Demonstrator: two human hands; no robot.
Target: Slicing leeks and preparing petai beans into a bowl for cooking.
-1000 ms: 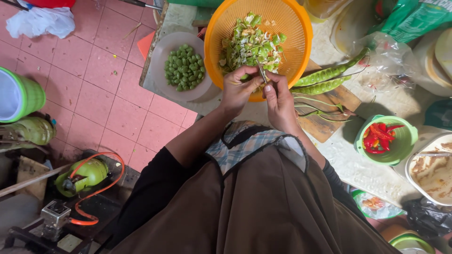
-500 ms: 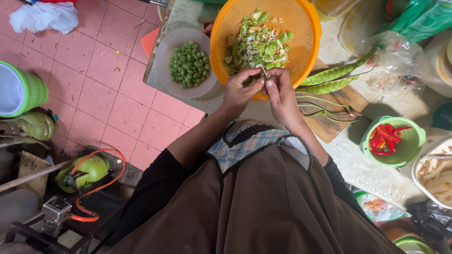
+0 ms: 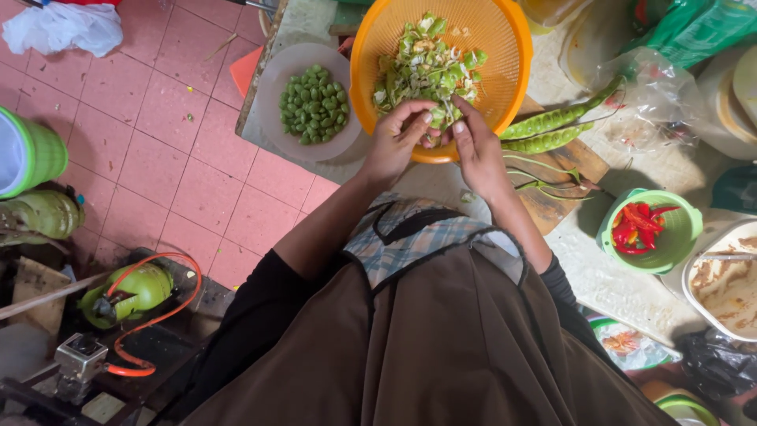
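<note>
our left hand [image 3: 394, 142] and right hand [image 3: 473, 146] meet over the near rim of the orange colander [image 3: 505, 47], fingers pinched shut on a small green pod piece [image 3: 436, 118] between them. left to right on the bench [image 3: 670, 166] we see a clear bowl [image 3: 272, 118] of shelled green beans [image 3: 313, 104], the colander heaped with pod scraps [image 3: 426, 63], long green pods [image 3: 552, 130] on a wooden board [image 3: 564, 197] and a green bowl [image 3: 682, 229] of red chillies [image 3: 635, 225]. compared with half a second ago, our hands sit in much the same place at the rim.
</note>
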